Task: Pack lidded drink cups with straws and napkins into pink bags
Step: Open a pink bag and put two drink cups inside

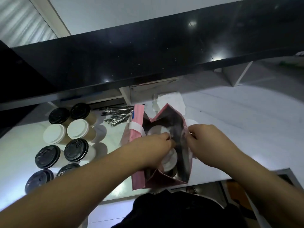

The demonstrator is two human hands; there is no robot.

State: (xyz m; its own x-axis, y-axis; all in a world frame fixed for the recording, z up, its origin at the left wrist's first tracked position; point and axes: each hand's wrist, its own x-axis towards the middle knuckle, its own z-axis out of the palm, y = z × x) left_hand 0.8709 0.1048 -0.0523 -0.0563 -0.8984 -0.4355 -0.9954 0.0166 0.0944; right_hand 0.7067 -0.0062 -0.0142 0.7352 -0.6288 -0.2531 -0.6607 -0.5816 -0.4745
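Your white counter (230, 129) carries the open pink bag (139, 178) right under both your hands. Left of your left hand (158, 145) stand eight lidded cups (77, 129), black- and white-lidded. Beyond that hand lie wrapped straws (118, 116); beyond your right hand (209, 140) lie white napkins (171, 101).

A drinks shop's service side is showing: lidded takeaway cups (70, 139) and wrapped straws (117, 115) are lying left of the fingers (169, 140), napkins (171, 100) beyond, under a black customer counter (148, 51).
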